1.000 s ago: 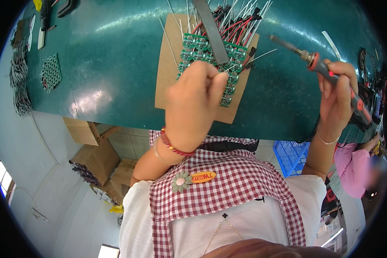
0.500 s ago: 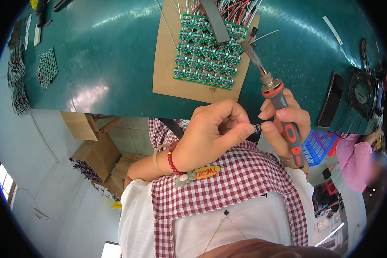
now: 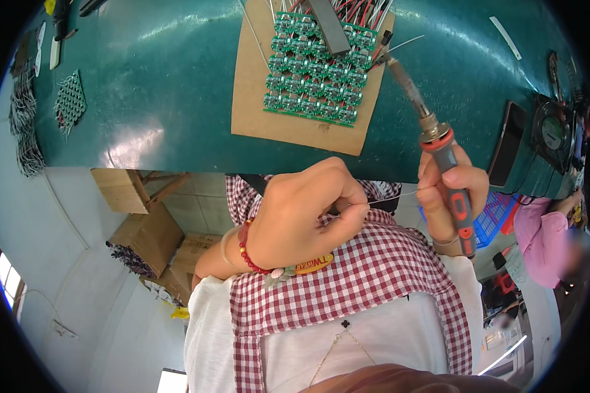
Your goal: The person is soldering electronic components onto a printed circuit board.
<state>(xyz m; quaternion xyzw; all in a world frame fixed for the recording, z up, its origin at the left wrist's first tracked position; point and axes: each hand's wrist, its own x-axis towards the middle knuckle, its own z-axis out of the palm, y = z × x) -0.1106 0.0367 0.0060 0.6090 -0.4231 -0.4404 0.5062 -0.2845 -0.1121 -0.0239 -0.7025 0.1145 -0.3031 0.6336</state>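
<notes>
A soldering iron (image 3: 444, 154) with a grey and red handle rests in my right hand (image 3: 455, 187), its metal tip pointing up and away. My left hand (image 3: 311, 206) is closed in a pinch in front of the apron. Between the two hands runs a thin silvery wire (image 3: 393, 198); the left thumb and forefinger grip one end, and the other reaches the right fingertips. Beyond them, a panel of small green circuit boards (image 3: 313, 75) lies on a brown board (image 3: 295, 134). A dark metal bar (image 3: 329, 27) lies across the panel's far part, near red, black and white leads.
On the green table (image 3: 177, 85), a smaller circuit panel (image 3: 71, 103) and a bundle of wires (image 3: 25, 124) lie at left. A phone (image 3: 508, 143) and a black fan (image 3: 552, 130) stand at right. A blue basket (image 3: 495, 219) and a person in pink (image 3: 537, 239) are beyond.
My hands have drawn apart, the right one moving right with the soldering iron and the left one slightly left. The thin wire now shows stretched between them.
</notes>
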